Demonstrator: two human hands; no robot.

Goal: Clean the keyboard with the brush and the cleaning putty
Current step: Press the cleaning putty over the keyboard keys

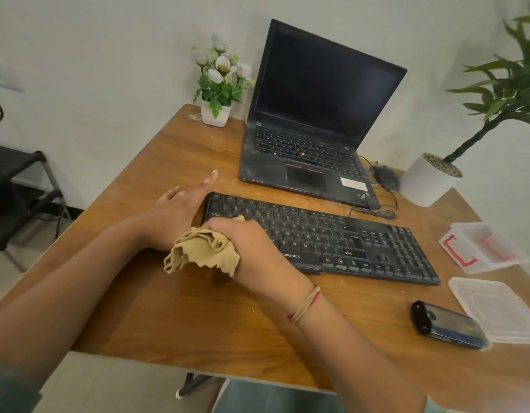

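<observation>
Your right hand (pixel 242 245) clamps a crumpled tan cloth (pixel 202 251) at the long black keyboard's (pixel 332 239) left end, your left hand (pixel 174 213) lies open beside it, and with specks showing on the wooden bench (pixel 168 308) and neither brush nor putty in view, most cleaning looks undone.

Soft, even indoor light from overhead, slightly warm; nothing blown out. My right hand (pixel 251 248) and the tan cloth (pixel 202 251) drop a faint soft shadow on the tabletop (pixel 174 320) toward its near edge. Laptop screen (pixel 323 84) dark, no glare. Strong wide-angle bending at the frame edges: my forearms stretch, the far-right plant (pixel 508 84) smears. Overall slightly soft, keyboard (pixel 347 242) legends barely legible.
</observation>
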